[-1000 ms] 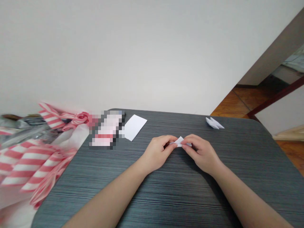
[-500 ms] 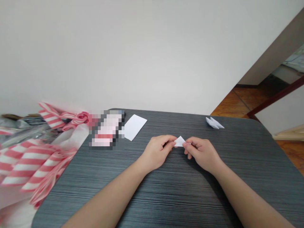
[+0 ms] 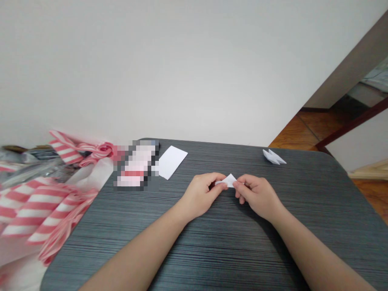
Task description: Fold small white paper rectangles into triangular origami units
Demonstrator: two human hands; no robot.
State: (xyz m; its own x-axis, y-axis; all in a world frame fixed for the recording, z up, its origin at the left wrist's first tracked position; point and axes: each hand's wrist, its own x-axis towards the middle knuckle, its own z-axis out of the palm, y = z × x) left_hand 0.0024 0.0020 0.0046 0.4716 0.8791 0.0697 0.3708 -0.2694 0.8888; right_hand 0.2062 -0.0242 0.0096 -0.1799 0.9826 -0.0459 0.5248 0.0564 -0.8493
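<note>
Nearest to you, your two bare forearms reach in over the dark, streaky table, with a shadow beneath the right one. Down at your left, beside the table, red-and-white striped cloth lies in a heap, with whitish, see-through plastic among it. Ahead of you, around the middle of the table, a small white folded paper sits between your hands, its pointed tip facing the wall. Your left hand has it pinched at the left side, thumb on the near face and fingers behind; your right hand has thumb and forefinger closed on the right side, with the other fingers curled below. Whether the paper touches the tabletop, you cannot tell from here. Farther off to your left, a flat white paper sheet lies just beside an oblong thing with a pinkish face, too pixelated to make out. Toward the far edge on your right, a second folded piece with pointed ends rests apart from your hands. Past the table stands the pale wall, and beyond its corner on the right you see brown floor tiles
</note>
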